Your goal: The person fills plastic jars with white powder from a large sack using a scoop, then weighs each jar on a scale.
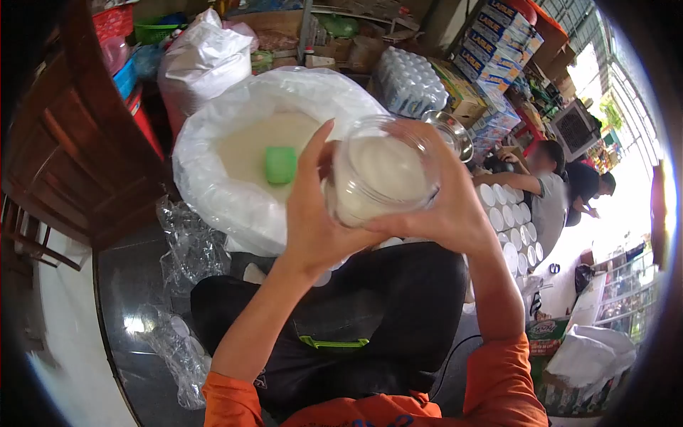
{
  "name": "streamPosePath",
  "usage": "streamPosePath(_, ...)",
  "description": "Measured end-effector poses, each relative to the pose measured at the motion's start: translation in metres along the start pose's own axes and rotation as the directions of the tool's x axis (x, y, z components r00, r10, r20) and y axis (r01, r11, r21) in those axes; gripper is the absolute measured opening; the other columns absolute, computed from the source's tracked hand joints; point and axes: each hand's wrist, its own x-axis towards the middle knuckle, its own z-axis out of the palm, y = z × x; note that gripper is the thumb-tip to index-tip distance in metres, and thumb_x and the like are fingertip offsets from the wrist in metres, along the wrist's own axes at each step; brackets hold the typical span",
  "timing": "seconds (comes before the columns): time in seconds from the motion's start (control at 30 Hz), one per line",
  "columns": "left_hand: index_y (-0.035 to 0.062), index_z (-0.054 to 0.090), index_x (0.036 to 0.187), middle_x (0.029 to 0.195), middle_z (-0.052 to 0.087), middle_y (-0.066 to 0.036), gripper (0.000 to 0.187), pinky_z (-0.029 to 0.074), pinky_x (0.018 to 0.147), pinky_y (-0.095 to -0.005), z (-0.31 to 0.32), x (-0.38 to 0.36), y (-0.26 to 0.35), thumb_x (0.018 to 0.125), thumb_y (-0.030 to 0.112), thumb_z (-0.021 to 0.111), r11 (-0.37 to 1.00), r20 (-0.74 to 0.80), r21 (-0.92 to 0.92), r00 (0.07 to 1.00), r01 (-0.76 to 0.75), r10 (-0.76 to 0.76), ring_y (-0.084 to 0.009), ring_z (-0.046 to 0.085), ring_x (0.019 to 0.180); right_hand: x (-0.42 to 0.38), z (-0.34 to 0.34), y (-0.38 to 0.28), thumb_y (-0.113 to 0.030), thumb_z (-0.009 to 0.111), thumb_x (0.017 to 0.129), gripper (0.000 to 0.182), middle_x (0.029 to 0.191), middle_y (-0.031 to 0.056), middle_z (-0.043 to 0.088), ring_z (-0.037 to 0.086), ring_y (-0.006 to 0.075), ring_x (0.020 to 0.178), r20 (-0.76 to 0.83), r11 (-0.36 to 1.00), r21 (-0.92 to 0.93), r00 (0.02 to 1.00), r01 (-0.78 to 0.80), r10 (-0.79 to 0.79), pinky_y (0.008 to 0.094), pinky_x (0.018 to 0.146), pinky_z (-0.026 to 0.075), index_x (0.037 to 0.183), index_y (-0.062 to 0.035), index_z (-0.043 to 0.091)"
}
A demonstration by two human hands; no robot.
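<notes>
Both my hands hold a clear, open-topped jar point(384, 171) with whitish contents, up in front of my chest. My left hand point(313, 206) is wrapped round its left side, the thumb or a finger pointing up. Round the right side and underneath curls my right hand point(448, 192). Behind and left of the jar lies a large sack lined with white plastic point(206, 192), full of a pale beige substance point(245, 139). A green square container point(280, 165) rests on that substance, left of my left hand.
White-lidded jars point(509, 217) stand in rows at the right, near a seated person point(548, 199). Crumpled clear plastic point(188, 242) lies on the floor at the left. A white sack point(206, 60), wrapped cans point(409, 82) and a metal bowl point(461, 146) are beyond.
</notes>
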Motion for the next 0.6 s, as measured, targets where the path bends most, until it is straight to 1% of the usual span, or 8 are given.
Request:
streamPosePath(0.03, 0.0014, 0.036, 0.160, 0.143, 0.056, -0.023, 0.128, 0.048, 0.112, -0.0452, 0.008, -0.002, 0.008, 0.061, 0.045, 0.103, 1.000, 0.012, -0.008, 1.000, 0.003, -0.003, -0.0383, 0.060, 0.128, -0.013, -0.007, -0.002, -0.034, 0.102, 0.062, 0.100, 0.138, 0.0188, 0.063, 0.063, 0.0291, 0.130, -0.011, 1.000, -0.003, 1.000, -0.010, 0.010, 0.0410, 0.111, 0.049, 0.143, -0.0007, 0.054)
streamPosePath(0.1, 0.0000, 0.031, 0.162, 0.151, 0.050, -0.028, 0.131, 0.040, 0.120, -0.0493, 0.018, -0.004, 0.025, 0.064, 0.049, 0.102, 0.930, 0.181, 0.300, 0.970, -0.211, 0.162, -0.0426, 0.052, 0.139, -0.035, -0.023, 0.000, -0.025, 0.101, 0.063, 0.094, 0.135, 0.0148, 0.066, 0.064, 0.0265, 0.127, -0.152, 0.990, 0.030, 0.978, -0.138, 0.141, 0.0406, 0.109, 0.051, 0.142, -0.0009, 0.055)
streamPosePath(0.13, -0.0012, 0.029, 0.162, 0.158, 0.044, -0.029, 0.123, 0.034, 0.124, -0.0523, 0.023, -0.008, 0.025, 0.072, 0.049, 0.096, 0.928, 0.247, 0.287, 0.954, -0.238, 0.168, -0.0436, 0.044, 0.147, -0.040, -0.036, 0.008, -0.016, 0.098, 0.066, 0.084, 0.131, 0.0123, 0.067, 0.065, 0.0244, 0.123, -0.165, 0.986, 0.090, 0.974, -0.143, 0.157, 0.0400, 0.106, 0.052, 0.138, -0.0013, 0.057)
streamPosePath(0.17, -0.0012, 0.029, 0.162, 0.158, 0.044, -0.029, 0.123, 0.034, 0.124, -0.0523, 0.025, -0.011, 0.021, 0.072, 0.049, 0.096, 0.931, 0.250, 0.283, 0.954, -0.233, 0.163, -0.0436, 0.044, 0.147, -0.044, -0.047, 0.018, -0.015, 0.096, 0.069, 0.079, 0.128, 0.0120, 0.067, 0.066, 0.0239, 0.120, -0.244, 0.980, 0.118, 0.952, -0.161, 0.186, 0.0396, 0.105, 0.053, 0.137, -0.0014, 0.058)
streamPosePath(0.23, 0.0007, 0.036, 0.158, 0.155, 0.048, -0.023, 0.110, 0.035, 0.123, -0.0557, 0.028, -0.015, 0.010, 0.077, 0.045, 0.095, 0.895, 0.321, 0.350, 0.933, -0.278, 0.164, -0.0460, 0.044, 0.147, -0.047, -0.073, 0.043, -0.014, 0.093, 0.073, 0.070, 0.121, 0.0101, 0.067, 0.068, 0.0228, 0.113, -0.366, 0.967, 0.099, 0.895, -0.236, 0.256, 0.0388, 0.100, 0.055, 0.134, -0.0019, 0.060)
streamPosePath(0.27, 0.0016, 0.042, 0.155, 0.152, 0.051, -0.021, 0.090, 0.039, 0.120, -0.0541, 0.025, -0.013, 0.005, 0.086, 0.038, 0.088, 0.902, 0.308, 0.347, 0.940, -0.255, 0.148, -0.0446, 0.050, 0.141, -0.044, -0.084, 0.054, -0.019, 0.093, 0.076, 0.069, 0.120, 0.0109, 0.066, 0.068, 0.0229, 0.112, -0.423, 0.965, 0.081, 0.868, -0.250, 0.260, 0.0398, 0.100, 0.055, 0.134, -0.0015, 0.060)
streamPosePath(0.47, 0.0052, 0.061, 0.139, 0.140, 0.059, -0.016, 0.056, 0.046, 0.112, -0.0499, 0.019, -0.016, -0.009, 0.090, 0.023, 0.080, 0.861, 0.314, 0.465, 0.948, -0.206, 0.057, -0.0388, 0.057, 0.131, 0.010, -0.152, 0.202, -0.048, 0.099, 0.069, 0.102, 0.137, 0.0236, 0.062, 0.065, 0.0306, 0.123, -0.690, 0.881, -0.211, 0.703, -0.423, 0.172, 0.0411, 0.106, 0.052, 0.141, 0.0082, 0.054)
streamPosePath(0.6, 0.0063, 0.067, 0.130, 0.134, 0.061, -0.013, 0.045, 0.049, 0.106, -0.0481, 0.018, -0.017, -0.012, 0.089, 0.021, 0.079, 0.879, 0.310, 0.441, 0.950, -0.178, 0.037, -0.0363, 0.060, 0.125, 0.053, -0.177, 0.308, -0.065, 0.096, 0.060, 0.127, 0.145, 0.0293, 0.058, 0.058, 0.0379, 0.136, -0.731, 0.777, -0.209, 0.623, -0.593, 0.279, 0.0451, 0.116, 0.044, 0.147, 0.0140, 0.048)
